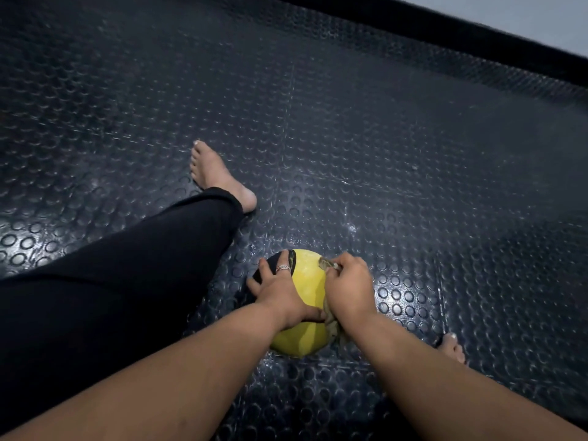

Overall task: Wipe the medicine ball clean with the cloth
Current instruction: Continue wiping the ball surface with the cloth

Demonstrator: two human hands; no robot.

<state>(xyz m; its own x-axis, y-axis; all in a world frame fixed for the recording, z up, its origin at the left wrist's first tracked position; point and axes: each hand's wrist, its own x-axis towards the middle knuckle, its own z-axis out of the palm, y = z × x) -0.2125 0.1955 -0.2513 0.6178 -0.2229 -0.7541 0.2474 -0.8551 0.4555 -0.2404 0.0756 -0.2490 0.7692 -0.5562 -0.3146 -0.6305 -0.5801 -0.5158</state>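
A yellow medicine ball (307, 278) with a black panel on its left side sits on the dark studded rubber floor, low in the middle of the head view. My left hand (280, 289) rests spread on the ball's left side, fingers on the black panel and thumb across the yellow. My right hand (348, 288) presses on the ball's right side and grips a crumpled pale greenish cloth (331, 323). Bits of the cloth stick out past the fingertips and below the wrist. Most of the cloth is hidden under the hand.
My left leg in black trousers (127, 275) stretches along the floor left of the ball, bare foot (216, 175) beyond it. My other bare foot (451, 346) shows right of the ball. A black skirting and pale wall (525, 23) run along the far right.
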